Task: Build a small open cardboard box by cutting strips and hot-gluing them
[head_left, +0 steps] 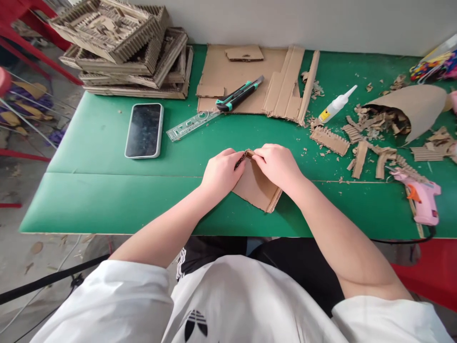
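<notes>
When viewed from above, green desk (89, 205) set against a pale wall (285, 24). At the far left corner, stack of cardboard frames (123, 74), laid unevenly, with loose bits in the topmost. Right of the stack, along the far side, flat cardboard sheet (246, 66) with smaller strips on top. At the far right, brown paper cone (419, 107) on its side, shavings (400, 125) at its open mouth. At the near middle, left hand (222, 172) and right hand (280, 164), close together, with fingers closed on the upper edges of a layered cardboard piece (257, 186), one hand to each side. Held just inside the near edge of the desk, one lower corner toward the body; not possible to tell whether touching the desk. Left of the left hand, phone (144, 131), lying with dark screen upward. Near the right front, pink glue gun (424, 200), lying on its side. On the cardboard sheet, black and teal knife (243, 96), with one end just beside a clear ruler (189, 126). Between sheet and cone, white glue bottle (336, 106), nozzle toward the upper right. Below the bottle, corrugated scraps (330, 140), scattered toward the glue gun.
</notes>
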`<state>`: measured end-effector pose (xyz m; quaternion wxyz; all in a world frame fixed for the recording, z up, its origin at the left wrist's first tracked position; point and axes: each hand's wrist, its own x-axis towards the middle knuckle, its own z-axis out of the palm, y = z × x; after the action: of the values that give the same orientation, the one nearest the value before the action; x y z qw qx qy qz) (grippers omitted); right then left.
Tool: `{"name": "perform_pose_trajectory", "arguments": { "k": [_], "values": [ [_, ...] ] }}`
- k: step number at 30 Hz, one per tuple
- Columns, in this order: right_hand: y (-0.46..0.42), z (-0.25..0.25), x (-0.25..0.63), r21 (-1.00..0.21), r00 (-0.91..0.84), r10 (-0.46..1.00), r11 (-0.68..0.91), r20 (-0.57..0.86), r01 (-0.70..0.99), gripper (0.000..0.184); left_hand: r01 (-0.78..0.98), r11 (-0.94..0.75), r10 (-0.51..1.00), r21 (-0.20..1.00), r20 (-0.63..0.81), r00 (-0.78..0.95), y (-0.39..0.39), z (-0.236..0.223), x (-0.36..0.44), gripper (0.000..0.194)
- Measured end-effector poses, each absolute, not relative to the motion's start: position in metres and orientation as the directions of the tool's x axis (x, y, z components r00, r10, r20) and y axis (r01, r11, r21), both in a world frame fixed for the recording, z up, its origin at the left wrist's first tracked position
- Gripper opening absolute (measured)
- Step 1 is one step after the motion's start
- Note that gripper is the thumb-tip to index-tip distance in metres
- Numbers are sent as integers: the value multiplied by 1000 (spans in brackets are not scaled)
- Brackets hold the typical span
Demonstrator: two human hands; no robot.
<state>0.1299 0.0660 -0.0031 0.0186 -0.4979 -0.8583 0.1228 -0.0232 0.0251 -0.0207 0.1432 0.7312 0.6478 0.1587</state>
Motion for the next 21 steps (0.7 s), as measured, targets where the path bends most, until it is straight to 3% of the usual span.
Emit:
{"name": "perform_pose_trajectory", "arguments": {
  "k": [12, 16, 19, 21],
  "values": [
    [66, -4, 127, -200, -516, 851, 491, -99, 848, 31, 926, -139, 990, 351, 37, 135, 26, -21, -21, 27],
    [67, 3, 143, -365, -502, 864, 454, -43, 813, 28, 943, -98, 992, 317, -41, 117, 24, -12, -19, 32],
    [64, 9, 179, -520, -298, 940, 341, 169, 783, 33, 957, -109, 991, 271, -52, 127, 24, 0, -23, 42],
    [56, 10, 207, -619, -210, 957, 290, 201, 729, 30, 948, -206, 978, 243, 14, 209, 27, 8, -25, 41]
  ]
}}
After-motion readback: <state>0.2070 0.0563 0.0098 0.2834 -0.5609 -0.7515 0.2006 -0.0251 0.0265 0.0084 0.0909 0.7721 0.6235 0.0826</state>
